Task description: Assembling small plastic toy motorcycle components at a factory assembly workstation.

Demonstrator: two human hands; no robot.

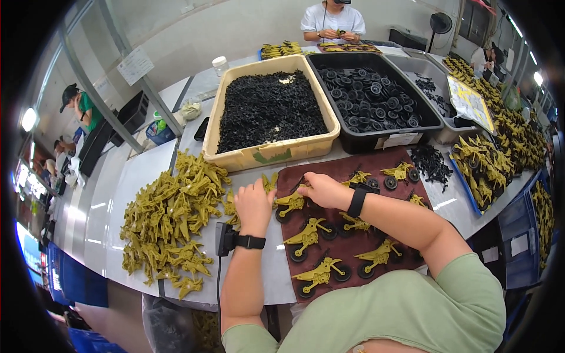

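Observation:
My left hand (253, 207) is curled beside the right edge of a heap of yellow toy motorcycle bodies (170, 217). A yellow toy motorcycle body (269, 182) sticks out past its fingertips; the grip itself is partly hidden. Thumb and forefinger of my right hand (325, 190) pinch a small dark plastic part (298, 182). That hand is just above a yellow motorcycle (291, 203) on the dark red cloth (347, 282). More yellow motorcycles with black wheels (318, 275) lie in rows on the cloth, partly under my right forearm.
Beyond my hands stand a cream tub (276, 154) of small black parts and a black tub (385, 137) of wheels. Loose black parts (432, 165) lie by a blue tray (471, 194) of yellow motorcycles. A person (333, 23) works across the table.

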